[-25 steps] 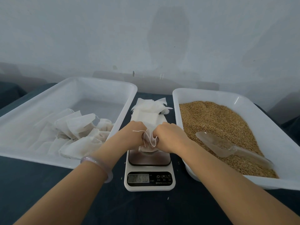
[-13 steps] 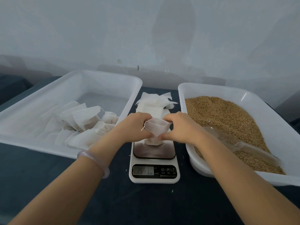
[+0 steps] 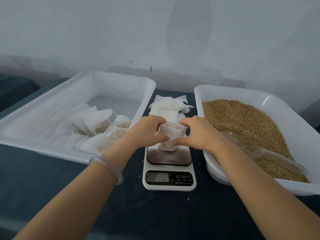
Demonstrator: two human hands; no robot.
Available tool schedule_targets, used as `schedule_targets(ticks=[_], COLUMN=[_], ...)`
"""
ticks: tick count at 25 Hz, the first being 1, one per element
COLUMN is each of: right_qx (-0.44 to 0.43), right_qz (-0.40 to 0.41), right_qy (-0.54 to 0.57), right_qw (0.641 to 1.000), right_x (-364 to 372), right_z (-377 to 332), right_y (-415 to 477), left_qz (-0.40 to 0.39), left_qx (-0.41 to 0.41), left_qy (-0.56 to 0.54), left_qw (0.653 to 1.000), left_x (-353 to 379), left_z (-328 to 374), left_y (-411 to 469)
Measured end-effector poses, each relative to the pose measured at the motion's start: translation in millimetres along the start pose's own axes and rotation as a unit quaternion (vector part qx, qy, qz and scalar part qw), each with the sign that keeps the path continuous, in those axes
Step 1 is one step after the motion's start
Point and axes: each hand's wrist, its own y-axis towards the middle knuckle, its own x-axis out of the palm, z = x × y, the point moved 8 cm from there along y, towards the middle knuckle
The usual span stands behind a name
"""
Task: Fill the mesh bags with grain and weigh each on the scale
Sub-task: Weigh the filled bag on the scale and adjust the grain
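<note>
1. Pinches the mesh bag (image 3: pixel 171 132) at its rim with the left hand (image 3: pixel 146 133) and the right hand (image 3: pixel 199 134), one each side.
2. Stands it on the scale (image 3: pixel 169 179).
3. Shows an open mouth now, not scrunched shut like a second ago.
4. Means time to scoop in grain (image 3: pixel 242 122), most likely.

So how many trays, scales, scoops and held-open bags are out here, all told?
Trays: 2, the left tray and the right tray
Scale: 1
Scoop: 1
Mesh bag, held open: 1
Total: 5
</note>
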Motion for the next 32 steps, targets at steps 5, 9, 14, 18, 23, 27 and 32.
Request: schedule_targets(ticks=[5,9,14,18,23,27,32], right_qx=[-0.007,-0.015,-0.077,-0.069,-0.081,-0.104,-0.124], right_qz=[0.011,0.012,0.016,0.017,0.008,-0.001,0.011], right_qy=[-0.002,0.014,0.059,0.066,0.045,0.061,0.15], right_qw=[1.0,1.0,0.995,0.995,0.996,0.993,0.981], right_x=[-1,1,-5,-12,-29,-37,-54], right_z=[0,0,-13,-18,-23,-26,-30], right_y=[0,0,-5,-10,-21,-24,-29], left_qz=[0.004,0.0,-0.002,-0.007,-0.006,-0.03,-0.158], left_qx=[-0.004,-0.006,-0.02,-0.024,-0.001,-0.011,0.093], left_qy=[0.002,-0.005,0.009,-0.009,-0.132,-0.312,-0.575], left_qw=[1.0,1.0,1.0,1.0,0.991,0.95,0.797], left_x=[0,1,3,3,1,9,33], left_z=[-1,-1,-3,-3,2,7,59], left_y=[-1,-2,-1,-2,-5,-14,-20])
